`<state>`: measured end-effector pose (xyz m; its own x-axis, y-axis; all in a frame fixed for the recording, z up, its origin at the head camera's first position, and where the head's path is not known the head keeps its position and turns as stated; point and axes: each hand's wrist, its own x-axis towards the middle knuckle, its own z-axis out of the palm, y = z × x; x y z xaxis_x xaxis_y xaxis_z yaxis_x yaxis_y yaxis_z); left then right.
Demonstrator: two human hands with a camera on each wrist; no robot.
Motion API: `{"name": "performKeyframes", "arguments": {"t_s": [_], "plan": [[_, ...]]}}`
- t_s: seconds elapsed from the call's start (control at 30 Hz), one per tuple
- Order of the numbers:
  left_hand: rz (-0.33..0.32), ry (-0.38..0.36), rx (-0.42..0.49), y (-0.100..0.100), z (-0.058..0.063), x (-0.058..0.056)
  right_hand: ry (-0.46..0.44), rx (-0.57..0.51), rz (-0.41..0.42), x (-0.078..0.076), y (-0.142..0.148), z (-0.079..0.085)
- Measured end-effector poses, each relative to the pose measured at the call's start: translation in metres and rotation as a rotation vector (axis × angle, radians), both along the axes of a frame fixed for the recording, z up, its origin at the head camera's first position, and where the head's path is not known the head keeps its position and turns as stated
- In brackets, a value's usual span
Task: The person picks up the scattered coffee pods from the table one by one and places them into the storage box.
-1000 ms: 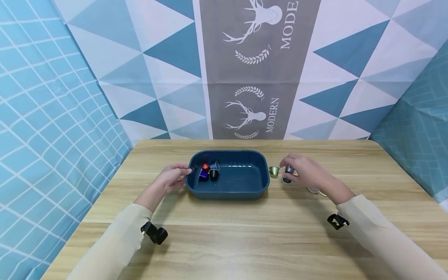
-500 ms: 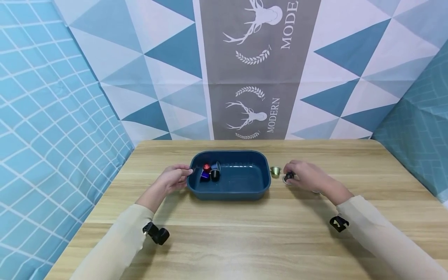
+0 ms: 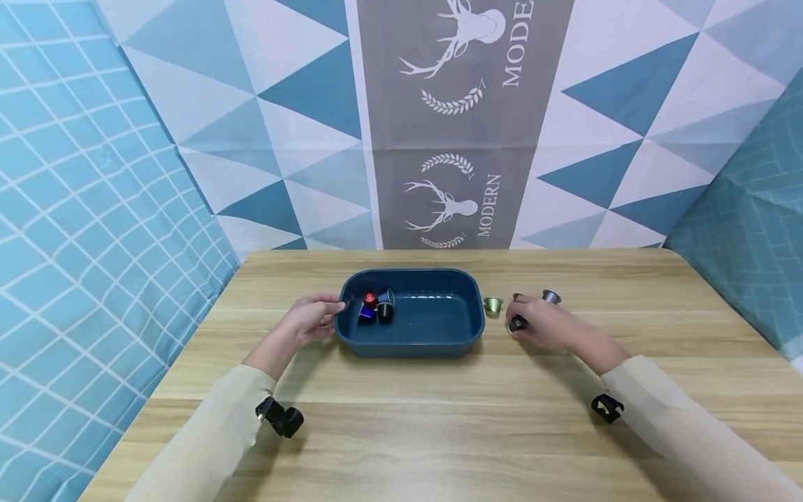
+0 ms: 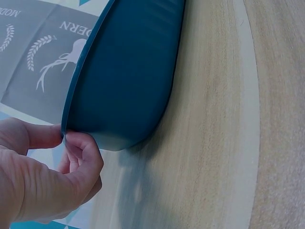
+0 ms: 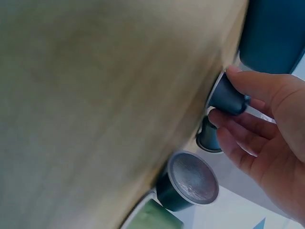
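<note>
My left hand (image 3: pixel 305 319) pinches the left rim of a dark blue rectangular tub (image 3: pixel 409 351) between thumb and fingers. The left wrist view shows the thumb (image 4: pixel 45 136) on one side of that rim. Several coffee capsules sit at the tub's left end, including a red one (image 3: pixel 370 299), a purple-blue one (image 3: pixel 366 314) and a black one (image 3: pixel 385 312). Right of the tub, my right hand (image 3: pixel 552 326) pinches a dark coffee capsule (image 5: pixel 228 95) low at the tabletop, its flanged rim near the wood. A green capsule (image 3: pixel 493 305) lies between tub and hand.
A grey capsule (image 3: pixel 551 296) lies just behind my right hand. In the right wrist view, a dark capsule with a silver lid (image 5: pixel 194 177) and another dark one (image 5: pixel 208 137) lie close by. A patterned cloth wall (image 3: pixel 439 125) borders the wooden table's (image 3: pixel 414 425) far edge.
My right hand has lowered and shifted slightly toward me, onto the dark capsule. A grey capsule now shows behind it. My left hand has kept its hold on the tub rim.
</note>
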<state>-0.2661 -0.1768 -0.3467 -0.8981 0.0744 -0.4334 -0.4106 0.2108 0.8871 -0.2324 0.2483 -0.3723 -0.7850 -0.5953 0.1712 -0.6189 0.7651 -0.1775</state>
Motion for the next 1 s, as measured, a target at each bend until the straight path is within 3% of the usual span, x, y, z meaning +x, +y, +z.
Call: {"name": "performKeyframes", "arguments": {"t_s": [0.37, 0.7, 1.0], "plan": [[0.005, 0.002, 0.004, 0.0, -0.001, 0.0, 0.044, -0.026, -0.002, 0.003, -0.003, 0.002], [0.003, -0.002, -0.001, 0.0, 0.0, 0.001, 0.223, -0.04, 0.011, 0.001, -0.004, 0.009], [0.001, 0.001, 0.008, 0.001, 0.001, 0.002, 0.321, -0.06, 0.049, -0.002, -0.007, 0.009]]}}
